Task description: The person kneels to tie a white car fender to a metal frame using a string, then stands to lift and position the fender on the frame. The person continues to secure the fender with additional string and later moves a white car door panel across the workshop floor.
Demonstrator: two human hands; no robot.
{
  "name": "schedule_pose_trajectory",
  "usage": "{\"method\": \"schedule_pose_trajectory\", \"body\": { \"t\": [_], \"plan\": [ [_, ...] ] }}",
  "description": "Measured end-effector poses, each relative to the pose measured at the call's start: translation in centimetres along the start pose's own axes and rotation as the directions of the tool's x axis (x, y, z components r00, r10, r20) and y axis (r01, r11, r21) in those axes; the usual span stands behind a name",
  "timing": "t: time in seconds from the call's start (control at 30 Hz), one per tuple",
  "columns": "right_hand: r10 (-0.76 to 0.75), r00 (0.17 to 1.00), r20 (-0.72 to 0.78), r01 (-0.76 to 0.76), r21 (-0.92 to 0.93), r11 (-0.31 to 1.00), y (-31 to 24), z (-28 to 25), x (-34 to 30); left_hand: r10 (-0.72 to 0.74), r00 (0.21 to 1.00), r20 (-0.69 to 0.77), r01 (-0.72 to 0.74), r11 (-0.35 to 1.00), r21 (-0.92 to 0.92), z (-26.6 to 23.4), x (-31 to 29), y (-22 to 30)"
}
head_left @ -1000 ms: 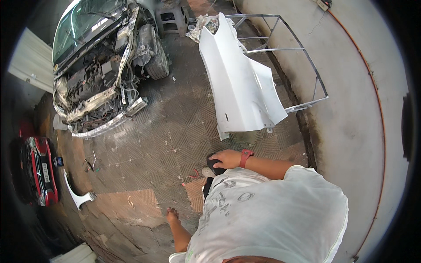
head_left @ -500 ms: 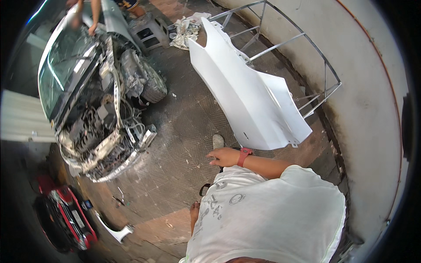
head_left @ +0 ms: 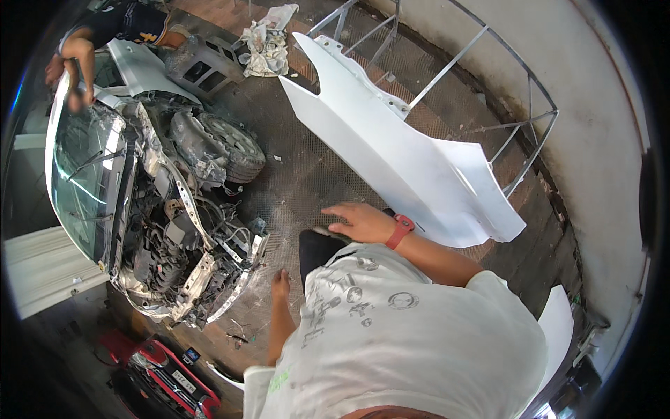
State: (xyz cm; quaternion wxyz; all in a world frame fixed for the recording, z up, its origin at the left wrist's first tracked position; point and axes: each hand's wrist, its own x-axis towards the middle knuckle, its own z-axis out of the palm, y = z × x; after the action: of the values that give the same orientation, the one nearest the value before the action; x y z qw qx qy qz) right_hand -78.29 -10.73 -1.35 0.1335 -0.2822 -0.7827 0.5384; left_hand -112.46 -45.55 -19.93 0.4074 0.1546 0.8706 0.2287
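Observation:
My right hand [head_left: 359, 222], with a red watch [head_left: 400, 231] on its wrist, reaches across in front of my body. Its fingers are stretched out and nothing shows in them. Closest to it is a large white car fender [head_left: 398, 146], propped on a grey metal frame [head_left: 447, 66]; a gap lies between the fingers and the panel. My left hand [head_left: 280, 285] hangs low at my left side, small in the view. Its fingers look loosely extended, holding nothing that I can see. Left of it stands a car [head_left: 174, 237] stripped at the front, engine bay exposed.
Another person [head_left: 78, 52] leans over the car's windshield side. A grey plastic stool [head_left: 202, 66] and crumpled sheeting [head_left: 266, 42] are at the back. A red bumper [head_left: 174, 380] lies lower left, with small tools [head_left: 238, 339] on the floor nearby. A wall [head_left: 607, 174] runs along the right.
My view has turned and come nearer the car, which now appears larger. My left hand has swung forward. The other person shows more fully, and a white panel appears at lower right.

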Motion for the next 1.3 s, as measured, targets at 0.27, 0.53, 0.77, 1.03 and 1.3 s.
{"method": "schedule_pose_trajectory", "body": {
  "t": [0.27,0.53,0.77,1.03,1.3],
  "plan": [
    [0.269,0.913,-0.306,-0.220,0.183,0.958,-3.0,-2.5,3.0,0.195,0.929,0.315,-0.274,0.934,0.230,-1.1,16.4,15.4],
    [0.301,0.526,-0.795,-0.436,0.052,0.899,-7.5,-2.7,9.7,0.321,0.789,0.524,-0.446,0.886,0.128,-5.0,29.0,33.7],
    [-0.105,0.038,-0.994,-0.826,-0.090,0.556,-10.1,-8.8,7.4,0.626,0.509,0.590,-0.808,0.584,0.077,-3.2,30.2,52.8],
    [-0.055,-0.099,-0.994,-0.906,0.067,0.417,-11.6,-13.1,2.5,0.603,0.186,0.775,-0.939,0.342,-0.041,7.3,15.6,67.9],
    [0.080,-0.012,-0.997,-0.976,0.029,0.218,-4.4,-15.9,-3.2,0.399,0.227,0.888,-0.719,0.684,-0.124,12.4,17.1,67.4]
  ]
}}
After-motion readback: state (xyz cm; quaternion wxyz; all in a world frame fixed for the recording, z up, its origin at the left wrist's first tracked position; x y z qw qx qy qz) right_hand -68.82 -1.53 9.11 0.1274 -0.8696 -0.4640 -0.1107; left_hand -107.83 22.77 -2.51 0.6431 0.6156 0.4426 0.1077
